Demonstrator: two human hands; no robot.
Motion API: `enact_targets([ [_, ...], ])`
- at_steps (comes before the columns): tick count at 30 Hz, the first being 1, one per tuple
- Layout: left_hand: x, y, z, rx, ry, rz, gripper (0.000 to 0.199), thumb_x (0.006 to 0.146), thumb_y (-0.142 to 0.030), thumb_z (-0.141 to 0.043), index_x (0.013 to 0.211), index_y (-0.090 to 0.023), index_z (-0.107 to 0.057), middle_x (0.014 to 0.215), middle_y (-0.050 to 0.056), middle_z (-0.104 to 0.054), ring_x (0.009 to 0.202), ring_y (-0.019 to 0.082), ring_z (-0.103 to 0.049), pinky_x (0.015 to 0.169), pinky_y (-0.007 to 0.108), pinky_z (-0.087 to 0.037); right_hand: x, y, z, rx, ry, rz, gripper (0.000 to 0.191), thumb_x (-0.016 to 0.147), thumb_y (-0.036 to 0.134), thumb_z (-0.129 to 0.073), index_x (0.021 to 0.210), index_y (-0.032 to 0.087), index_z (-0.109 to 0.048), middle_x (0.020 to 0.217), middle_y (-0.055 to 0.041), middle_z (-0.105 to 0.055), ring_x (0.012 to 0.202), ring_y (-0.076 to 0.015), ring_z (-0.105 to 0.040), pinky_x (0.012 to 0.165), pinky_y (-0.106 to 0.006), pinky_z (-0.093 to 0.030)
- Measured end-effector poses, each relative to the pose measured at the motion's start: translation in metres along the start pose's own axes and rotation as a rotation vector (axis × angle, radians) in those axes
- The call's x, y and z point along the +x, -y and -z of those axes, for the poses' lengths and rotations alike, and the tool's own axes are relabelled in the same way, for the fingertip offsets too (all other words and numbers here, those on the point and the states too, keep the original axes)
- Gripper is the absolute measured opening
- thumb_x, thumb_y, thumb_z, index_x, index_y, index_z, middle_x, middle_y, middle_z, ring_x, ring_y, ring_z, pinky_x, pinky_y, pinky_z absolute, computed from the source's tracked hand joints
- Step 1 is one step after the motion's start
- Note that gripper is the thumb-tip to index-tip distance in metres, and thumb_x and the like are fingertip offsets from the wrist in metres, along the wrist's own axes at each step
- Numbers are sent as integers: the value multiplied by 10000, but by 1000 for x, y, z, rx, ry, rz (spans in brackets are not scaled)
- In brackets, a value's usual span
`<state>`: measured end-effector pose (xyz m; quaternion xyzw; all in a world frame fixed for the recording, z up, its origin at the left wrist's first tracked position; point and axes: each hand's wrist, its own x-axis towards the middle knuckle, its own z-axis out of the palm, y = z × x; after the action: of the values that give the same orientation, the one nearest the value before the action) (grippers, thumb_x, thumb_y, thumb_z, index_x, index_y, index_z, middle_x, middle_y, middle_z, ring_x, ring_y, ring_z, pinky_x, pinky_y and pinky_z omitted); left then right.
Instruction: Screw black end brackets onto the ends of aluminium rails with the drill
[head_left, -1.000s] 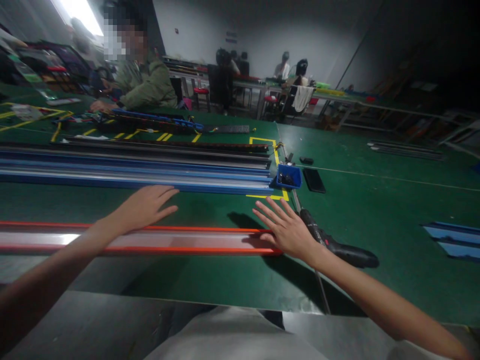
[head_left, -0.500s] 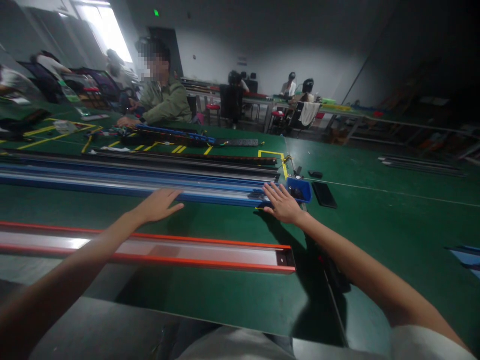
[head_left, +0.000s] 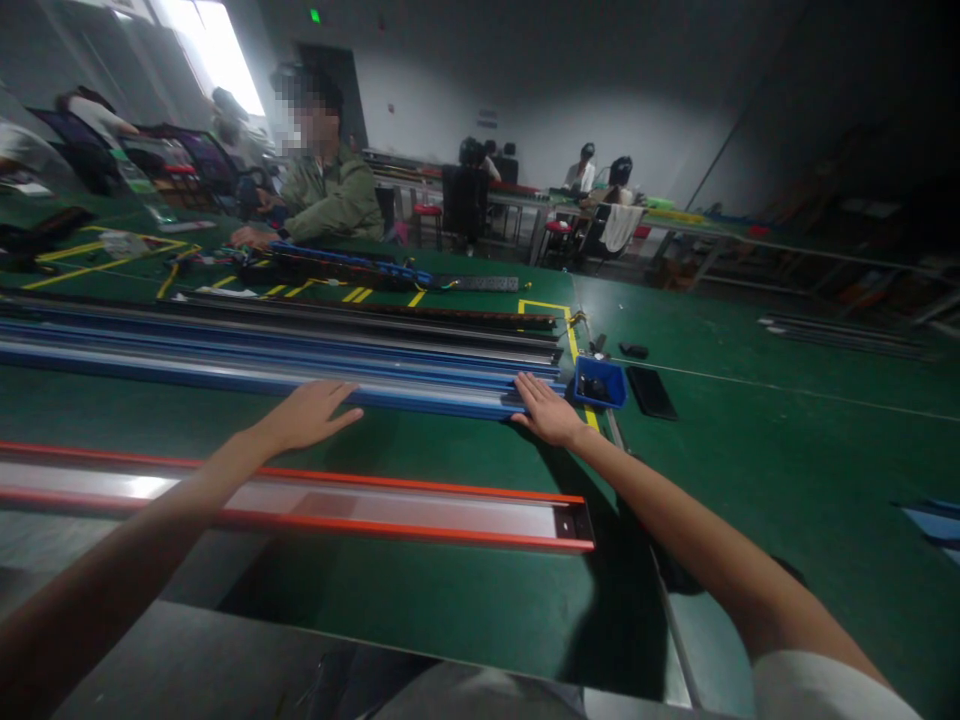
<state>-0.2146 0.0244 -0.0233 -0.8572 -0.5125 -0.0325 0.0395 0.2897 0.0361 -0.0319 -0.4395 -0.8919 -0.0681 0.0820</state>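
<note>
The green table (head_left: 450, 610) filled most of the space before you. Across it lay the blue rails (head_left: 225, 365), side by side, their long axis running left to right and slanting slightly down toward the right. Their right ends pointed at the small bin, and their left ends ran out of view. Just beyond them, along nearly the same line, lay the black rails (head_left: 375, 322).

Nearer to you, well apart from the blue rails, the red rail (head_left: 450, 512) ran almost parallel to them. Its channel faced up and its dark-capped end pointed right; your left forearm crossed above it. Across the table, to the left, sat a co-worker (head_left: 330, 195) in a green jacket.

Your left hand (head_left: 315, 412) was palm down at the near edge of the blue rails, fingers reaching right, thumb wide of them. Your right hand (head_left: 547, 410) lay over those rails close to their right ends — fingers stretched out to the left, thumb spread toward you at the near edge. Neither hand was curled around anything; how firmly either pressed, I could not tell.

Just beside your right hand stood the blue bin (head_left: 604, 401), with dark pieces inside, and the black phone (head_left: 652, 392) lay to its right.
</note>
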Motion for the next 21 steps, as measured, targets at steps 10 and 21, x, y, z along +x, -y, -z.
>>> enact_targets([
  [10,-7,-1,3,6,19,17,888,990,-734,-239,1440,-61,-603,1424,238,-653,1333,379,-602,1162,505,-427,-7,16,6,34,-3,-5,804,1068,501,-506,1669,18,-281,1721,-237,-245,1632,-343,-153,1330,-552,-213],
  [21,-26,-8,11,-25,47,62,798,998,-704,-249,1384,-140,-662,1351,182,-702,1280,350,-632,1140,485,-443,-25,36,12,71,39,8,761,1074,503,-500,1645,20,-358,1710,-230,-285,1612,-347,-238,1320,-536,-260],
])
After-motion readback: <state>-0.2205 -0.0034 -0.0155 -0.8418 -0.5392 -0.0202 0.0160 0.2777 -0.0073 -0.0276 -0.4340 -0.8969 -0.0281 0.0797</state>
